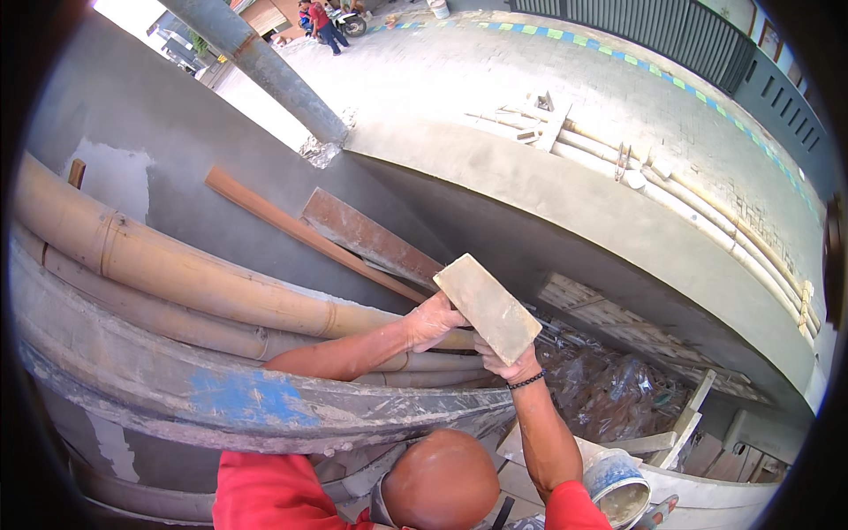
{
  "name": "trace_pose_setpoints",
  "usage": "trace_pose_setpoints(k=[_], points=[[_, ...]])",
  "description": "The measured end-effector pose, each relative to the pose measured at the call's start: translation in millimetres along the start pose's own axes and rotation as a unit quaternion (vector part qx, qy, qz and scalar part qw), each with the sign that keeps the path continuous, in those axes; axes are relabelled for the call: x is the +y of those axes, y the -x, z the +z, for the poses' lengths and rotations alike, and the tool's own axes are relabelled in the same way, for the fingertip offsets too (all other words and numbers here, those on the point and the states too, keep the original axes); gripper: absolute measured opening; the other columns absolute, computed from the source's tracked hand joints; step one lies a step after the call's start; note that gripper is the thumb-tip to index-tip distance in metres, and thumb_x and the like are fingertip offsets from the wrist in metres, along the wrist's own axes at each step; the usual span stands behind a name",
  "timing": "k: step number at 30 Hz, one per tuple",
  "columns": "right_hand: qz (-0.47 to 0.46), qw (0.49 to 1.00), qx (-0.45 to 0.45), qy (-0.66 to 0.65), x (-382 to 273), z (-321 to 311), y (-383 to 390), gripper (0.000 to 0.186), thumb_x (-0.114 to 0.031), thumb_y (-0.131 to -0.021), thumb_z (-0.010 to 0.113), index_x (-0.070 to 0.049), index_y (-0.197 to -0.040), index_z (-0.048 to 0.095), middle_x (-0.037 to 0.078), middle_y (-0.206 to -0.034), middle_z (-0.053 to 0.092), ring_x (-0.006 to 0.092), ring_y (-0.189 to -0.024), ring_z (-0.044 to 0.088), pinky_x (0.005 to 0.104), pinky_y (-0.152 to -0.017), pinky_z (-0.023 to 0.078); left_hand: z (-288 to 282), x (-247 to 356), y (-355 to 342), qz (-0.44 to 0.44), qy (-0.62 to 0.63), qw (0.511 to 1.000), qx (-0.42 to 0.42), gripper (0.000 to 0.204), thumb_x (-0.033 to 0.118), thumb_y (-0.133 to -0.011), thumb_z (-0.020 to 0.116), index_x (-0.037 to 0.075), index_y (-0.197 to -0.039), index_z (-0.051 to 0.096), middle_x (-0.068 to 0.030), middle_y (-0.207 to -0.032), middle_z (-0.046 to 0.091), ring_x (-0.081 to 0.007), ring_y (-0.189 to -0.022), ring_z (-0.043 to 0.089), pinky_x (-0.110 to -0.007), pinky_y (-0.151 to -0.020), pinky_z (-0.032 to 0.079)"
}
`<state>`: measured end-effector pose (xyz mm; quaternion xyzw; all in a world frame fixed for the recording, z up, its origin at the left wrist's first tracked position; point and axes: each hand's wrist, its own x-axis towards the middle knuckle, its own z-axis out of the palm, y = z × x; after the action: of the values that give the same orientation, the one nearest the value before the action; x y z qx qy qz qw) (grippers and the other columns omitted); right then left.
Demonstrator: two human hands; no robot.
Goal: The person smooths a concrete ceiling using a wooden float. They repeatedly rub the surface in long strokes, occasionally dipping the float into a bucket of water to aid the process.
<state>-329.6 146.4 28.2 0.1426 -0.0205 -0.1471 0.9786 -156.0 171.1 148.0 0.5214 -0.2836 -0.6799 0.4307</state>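
A dusty tan rectangular board (488, 307) is held up in front of me, tilted, with its flat face toward me. It looks like a plasterer's float, though any handle would be hidden behind it. My left hand (430, 321) is closed at its left edge, the fingertips partly covered by the board. From below, my right hand (515, 366), with a dark beaded bracelet at the wrist, grips its lower end. My left forearm passes beyond a thick grey plank (353, 405) marked with blue paint, and lies over bamboo poles (221, 287).
A paint-stained bucket (616, 484) stands at the lower right. Plastic-strewn debris (609, 389) lies below the grey wall ledge (565, 194). Loose timbers (291, 225) lean on the left wall near a metal post (265, 75). Another person (325, 26) stands by a motorbike across the paving.
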Motion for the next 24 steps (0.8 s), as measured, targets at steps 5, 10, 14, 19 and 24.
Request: trace_pose_setpoints(k=[5, 10, 14, 19, 24], points=[[-0.139, 0.911, 0.316, 0.226, -3, 5, 1, 0.038, -0.032, -0.093, 0.053, -0.005, -0.119, 0.052, 0.014, -0.084, 0.062, 0.0154, -0.059, 0.053, 0.0208, -0.042, 0.039, -7, 10, -21, 0.142, -0.183, 0.96, 0.16, 0.042, 0.008, -0.085, 0.062, 0.001, -0.121, 0.042, -0.0107, -0.114, 0.054, -0.0207, -0.106, 0.051, -0.035, -0.091, 0.042], [-0.159, 0.843, 0.436, 0.271, 1, -29, 40, 0.027, -0.025, -0.096, 0.049, -0.006, -0.115, 0.051, 0.012, -0.076, 0.064, 0.016, -0.056, 0.056, 0.0247, -0.045, 0.04, -36, 1, -76, 0.197, -0.266, 0.874, 0.354, 0.044, 0.019, -0.088, 0.059, -0.004, -0.119, 0.037, -0.026, -0.11, 0.05, -0.037, -0.103, 0.052, -0.043, -0.09, 0.04], [-0.143, 0.816, 0.483, 0.284, 24, -42, 55, 0.021, -0.022, -0.096, 0.048, -0.007, -0.109, 0.053, 0.009, -0.072, 0.062, 0.0163, -0.054, 0.054, 0.0265, -0.046, 0.04, -57, 25, -96, 0.227, -0.256, 0.844, 0.413, 0.045, 0.017, -0.088, 0.059, -0.003, -0.12, 0.035, -0.0267, -0.109, 0.05, -0.0399, -0.105, 0.05, -0.045, -0.091, 0.038], [-0.121, 0.793, 0.52, 0.294, 42, -60, 57, 0.018, -0.017, -0.096, 0.047, -0.006, -0.108, 0.053, 0.009, -0.071, 0.061, 0.0166, -0.054, 0.055, 0.028, -0.047, 0.042, -81, 34, -120, 0.194, -0.157, 0.836, 0.488, 0.047, 0.022, -0.092, 0.057, -0.002, -0.125, 0.033, -0.0206, -0.113, 0.05, -0.0296, -0.103, 0.052, -0.04, -0.092, 0.041], [-0.107, 0.77, 0.518, 0.356, 52, -64, 47, 0.018, -0.016, -0.096, 0.047, -0.005, -0.107, 0.054, 0.009, -0.071, 0.062, 0.0151, -0.052, 0.055, 0.0274, -0.044, 0.044, -78, 36, -131, 0.206, -0.029, 0.85, 0.485, 0.043, 0.024, -0.095, 0.054, -0.001, -0.124, 0.034, -0.0168, -0.112, 0.05, -0.0236, -0.101, 0.051, -0.036, -0.09, 0.042]])
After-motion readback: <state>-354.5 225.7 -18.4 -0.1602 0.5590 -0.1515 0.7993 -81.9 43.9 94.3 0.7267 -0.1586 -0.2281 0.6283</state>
